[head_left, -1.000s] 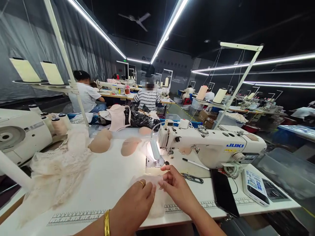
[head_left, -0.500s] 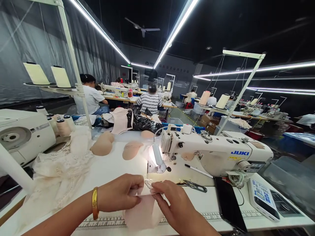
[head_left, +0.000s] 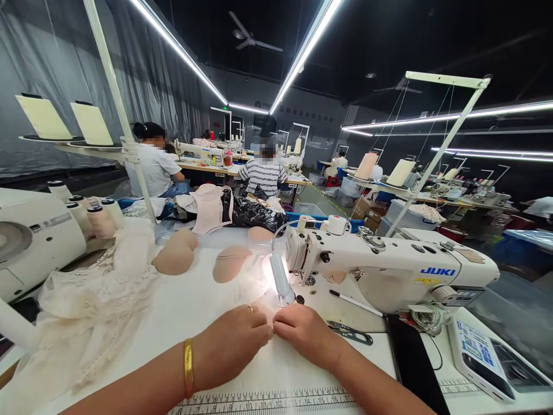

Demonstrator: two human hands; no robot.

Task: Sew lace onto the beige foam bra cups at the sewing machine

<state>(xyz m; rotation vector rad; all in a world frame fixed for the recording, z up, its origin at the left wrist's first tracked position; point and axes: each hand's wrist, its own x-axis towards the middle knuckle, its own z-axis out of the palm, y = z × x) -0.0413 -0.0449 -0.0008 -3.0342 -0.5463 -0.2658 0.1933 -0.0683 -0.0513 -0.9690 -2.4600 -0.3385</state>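
Close to the needle of the white sewing machine point(head_left: 389, 276), a piece of pale pink fabric point(head_left: 266, 304) shows between my hands. My left hand point(head_left: 233, 344), with a gold bangle at the wrist, is closed with its fingertips pinching the fabric. Just to its right, my right hand point(head_left: 307, 337) pinches the same fabric, the fingers of both hands almost touching. A lit lamp point(head_left: 280, 275) shines over the needle area, which it partly hides. Most of the fabric is covered by my hands or washed out by the light.
Beige bra cups point(head_left: 176, 252) lie behind my hands, with cream lace point(head_left: 103, 300) at left. Thread snips point(head_left: 351, 332), a white pen point(head_left: 355, 302), a black phone point(head_left: 410, 357) and a white device point(head_left: 479, 357) lie at right. A ruler strip point(head_left: 268, 400) runs along the front edge.
Both hands have moved forward toward the needle, taking the pink fabric from over the ruler strip. The silvery-white bit at my fingertips no longer shows. The camera view has shifted slightly.
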